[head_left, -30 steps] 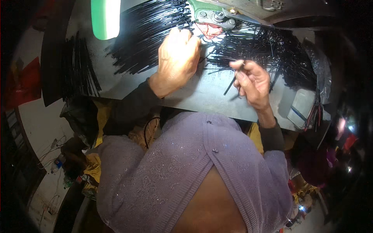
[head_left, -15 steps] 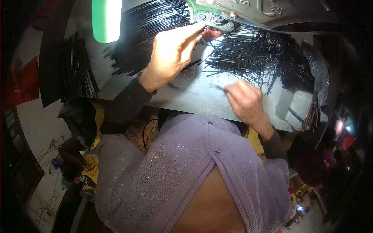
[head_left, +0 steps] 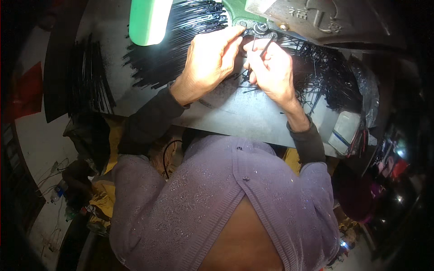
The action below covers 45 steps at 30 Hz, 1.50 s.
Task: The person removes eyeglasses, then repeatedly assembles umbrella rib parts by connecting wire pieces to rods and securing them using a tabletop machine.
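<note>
At a machine's bolted metal end [head_left: 261, 29], my two hands work close together. My left hand [head_left: 209, 63] is closed in a pinch, its fingertips beside the bolts; what they grip is hidden. My right hand [head_left: 273, 70] is closed around a thin dark tool [head_left: 268, 45], held slanting up toward the bolts; its exact kind is unclear. Left of the machine, thin black rod-like pieces [head_left: 169, 54] lie in a neat, roughly parallel heap. Behind and right of my right hand spreads a tangled pile of similar black pieces [head_left: 323, 72].
A metal machine cover [head_left: 312, 22] and a green machine body [head_left: 235, 10] overhang the far edge. A bright green-and-white lamp-like object [head_left: 149, 22] stands at upper left. More black strips [head_left: 92, 74] lie at far left. A pale box [head_left: 346, 131] sits at the metal table's [head_left: 226, 115] right.
My right hand has moved up and left with the thin tool, from above the near tabletop to the machine end. My left hand stays pinched by the bolts. The whole view has shifted slightly.
</note>
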### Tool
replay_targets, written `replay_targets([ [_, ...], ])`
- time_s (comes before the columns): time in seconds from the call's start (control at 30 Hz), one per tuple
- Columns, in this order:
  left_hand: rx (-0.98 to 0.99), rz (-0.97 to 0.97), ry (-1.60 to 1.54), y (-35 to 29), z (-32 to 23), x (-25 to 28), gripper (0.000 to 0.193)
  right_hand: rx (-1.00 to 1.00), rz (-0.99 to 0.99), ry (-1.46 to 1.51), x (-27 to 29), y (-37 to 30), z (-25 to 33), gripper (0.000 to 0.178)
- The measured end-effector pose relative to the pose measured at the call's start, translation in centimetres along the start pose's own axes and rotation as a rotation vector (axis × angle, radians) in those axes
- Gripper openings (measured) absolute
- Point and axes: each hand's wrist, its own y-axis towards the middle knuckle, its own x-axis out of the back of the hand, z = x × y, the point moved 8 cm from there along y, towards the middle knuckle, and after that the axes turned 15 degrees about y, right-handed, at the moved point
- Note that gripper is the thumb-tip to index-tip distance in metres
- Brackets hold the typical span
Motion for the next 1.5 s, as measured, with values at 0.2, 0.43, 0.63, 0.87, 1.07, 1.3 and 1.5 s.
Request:
replay_targets([
  [0.2,0.043,0.014,-0.031,0.3,0.5,-0.2,0.025,-0.031,0.006,0.016,0.0,0.0,-0.1,0.015],
  [0.43,0.005,-0.020,0.005,0.3,0.3,-0.6,0.025,-0.047,0.010,0.068,0.2,-0.1,-0.3,0.016],
  [0.63,-0.028,0.020,0.062,1.1,-1.1,-1.1,0.026,-0.008,-0.053,0.197,1.3,0.2,0.0,0.011],
  [0.87,-0.047,-0.011,0.045,1.3,-0.8,-1.4,0.028,-0.012,-0.055,0.170,1.5,0.0,-0.5,0.012],
  [1.07,-0.073,-0.029,0.081,1.4,-0.9,-1.6,0.027,-0.009,-0.062,0.199,1.6,0.1,-0.3,0.013],
  [1.3,-0.211,-0.149,0.229,1.6,-1.5,-1.5,0.026,0.005,-0.067,0.191,1.9,0.6,-0.4,0.013],
  [1.5,-0.208,-0.141,0.234,1.6,-1.5,-1.5,0.025,0.057,-0.059,0.135,1.9,0.6,-0.3,0.013],
])
